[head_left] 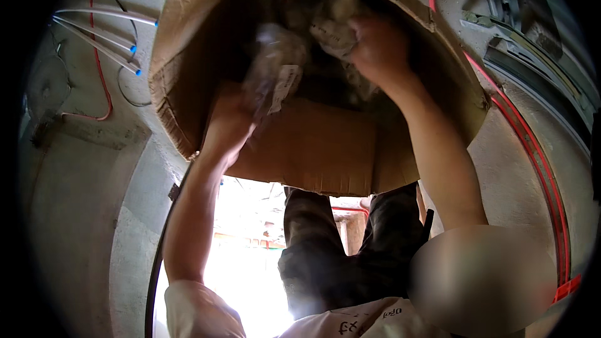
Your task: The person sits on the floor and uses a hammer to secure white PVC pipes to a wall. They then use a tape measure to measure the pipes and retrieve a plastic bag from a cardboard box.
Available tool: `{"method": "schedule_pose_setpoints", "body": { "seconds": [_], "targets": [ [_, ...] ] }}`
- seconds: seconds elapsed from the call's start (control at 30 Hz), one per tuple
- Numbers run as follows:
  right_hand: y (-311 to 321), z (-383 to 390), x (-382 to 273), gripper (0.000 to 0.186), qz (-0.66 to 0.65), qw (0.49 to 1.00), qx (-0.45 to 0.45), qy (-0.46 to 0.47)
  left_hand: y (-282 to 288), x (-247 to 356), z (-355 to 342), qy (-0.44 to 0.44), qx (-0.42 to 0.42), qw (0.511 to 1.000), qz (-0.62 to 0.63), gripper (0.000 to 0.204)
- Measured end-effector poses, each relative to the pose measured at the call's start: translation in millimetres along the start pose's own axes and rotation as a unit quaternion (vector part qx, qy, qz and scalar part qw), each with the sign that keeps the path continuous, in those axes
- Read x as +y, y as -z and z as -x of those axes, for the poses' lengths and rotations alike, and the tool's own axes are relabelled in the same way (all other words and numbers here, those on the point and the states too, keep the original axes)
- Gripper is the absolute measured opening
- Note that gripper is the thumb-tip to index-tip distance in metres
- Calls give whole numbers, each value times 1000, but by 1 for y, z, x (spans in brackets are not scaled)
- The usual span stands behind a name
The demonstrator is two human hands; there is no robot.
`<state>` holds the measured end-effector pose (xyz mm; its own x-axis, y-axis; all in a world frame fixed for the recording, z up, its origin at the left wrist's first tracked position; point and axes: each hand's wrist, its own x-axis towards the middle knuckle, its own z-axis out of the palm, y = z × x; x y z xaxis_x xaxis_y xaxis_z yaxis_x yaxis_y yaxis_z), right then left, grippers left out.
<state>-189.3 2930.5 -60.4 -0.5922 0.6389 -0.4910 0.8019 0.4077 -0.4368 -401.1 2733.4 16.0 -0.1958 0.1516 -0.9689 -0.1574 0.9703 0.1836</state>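
Note:
Both my arms reach into a large open cardboard box (319, 150). My left hand (233, 116) is closed on a clear plastic bag (275, 56) that carries a white label; motion blurs it, and its contents are hard to make out. To the right, my right hand (380, 50) has its fingers wrapped round another clear bag (333, 32) with pale pieces inside and dark print on it. More bagged pieces lie in shadow in the depth of the box, too dark to tell apart.
Thin white pipes with blue ends (103, 37) stick out at the upper left, beside a red cable (97, 69). Red tubing (532, 150) curves down the right side. Metal channels (532, 56) are stacked at the upper right. My legs (313, 244) are below the box.

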Motion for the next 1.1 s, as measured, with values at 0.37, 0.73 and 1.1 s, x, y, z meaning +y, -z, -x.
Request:
{"method": "schedule_pose_setpoints", "body": {
  "seconds": [0.37,0.73,1.1],
  "targets": [
    [-62,11,-56,35,-59,977,-157,130,31,-64,122,-177,6,837,517,97],
    [-19,87,-85,89,-777,332,-473,-251,3,-151,153,-101,-57,909,400,73],
    [8,113,-68,117,-726,585,-342,-116,-30,-102,135,-147,-72,892,422,98]
  ]
}}
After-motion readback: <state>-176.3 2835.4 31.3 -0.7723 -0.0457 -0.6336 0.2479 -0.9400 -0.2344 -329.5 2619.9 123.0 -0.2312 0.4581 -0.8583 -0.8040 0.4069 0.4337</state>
